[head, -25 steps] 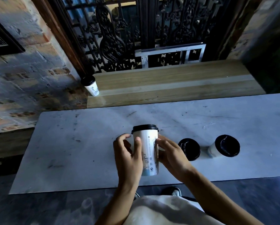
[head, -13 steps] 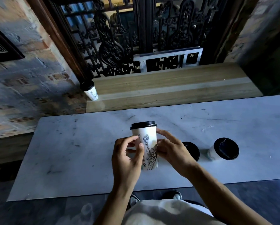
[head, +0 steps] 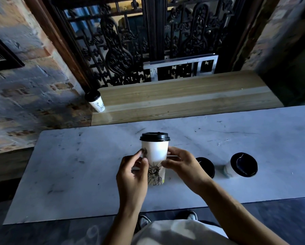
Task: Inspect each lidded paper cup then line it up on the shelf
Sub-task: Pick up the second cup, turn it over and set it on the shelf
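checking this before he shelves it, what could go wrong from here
1. The held cup is pinched only by fingertips of the left hand and right hand, so it might slip while being turned.
2. The nearest waiting cup sits close by the right wrist and could be knocked.
3. The shelf cup stands at the shelf's left end, possibly near its edge.

White cup (head: 156, 152) with black lid (head: 154, 136), seemingly Statue-of-Liberty sketch; grey-veined marble table (head: 77, 174).

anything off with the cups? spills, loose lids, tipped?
Nothing stands out. The held cup is upright between the left hand and right hand, lid seated. Two cups stand lidded on the marble table, one on the shelf. No spills visible.
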Demonstrator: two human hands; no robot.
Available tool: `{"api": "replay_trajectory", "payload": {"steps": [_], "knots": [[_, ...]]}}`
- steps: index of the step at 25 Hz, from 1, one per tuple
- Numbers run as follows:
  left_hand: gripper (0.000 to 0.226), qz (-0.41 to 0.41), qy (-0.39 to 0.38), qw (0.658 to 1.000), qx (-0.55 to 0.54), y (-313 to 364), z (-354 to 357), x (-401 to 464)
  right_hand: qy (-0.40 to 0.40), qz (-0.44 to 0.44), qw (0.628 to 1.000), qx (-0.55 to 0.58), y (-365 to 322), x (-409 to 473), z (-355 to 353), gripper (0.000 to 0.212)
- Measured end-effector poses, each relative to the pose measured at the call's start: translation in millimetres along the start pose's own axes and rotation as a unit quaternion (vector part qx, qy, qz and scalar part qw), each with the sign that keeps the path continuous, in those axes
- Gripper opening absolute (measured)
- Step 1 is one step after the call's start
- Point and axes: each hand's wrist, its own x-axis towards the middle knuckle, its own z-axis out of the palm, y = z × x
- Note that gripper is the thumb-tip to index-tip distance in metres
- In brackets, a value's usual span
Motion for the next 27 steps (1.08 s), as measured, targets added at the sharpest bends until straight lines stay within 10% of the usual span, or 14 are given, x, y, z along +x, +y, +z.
{"api": "replay_trajectory", "payload": {"steps": [27], "knots": [[0.032,-0.027,-0.041,0.998,-0.041,14.5,9.9,-7.4,0.009,0.029,0.999,0.011,-12.2,0.6,-13.9,0.055]]}}
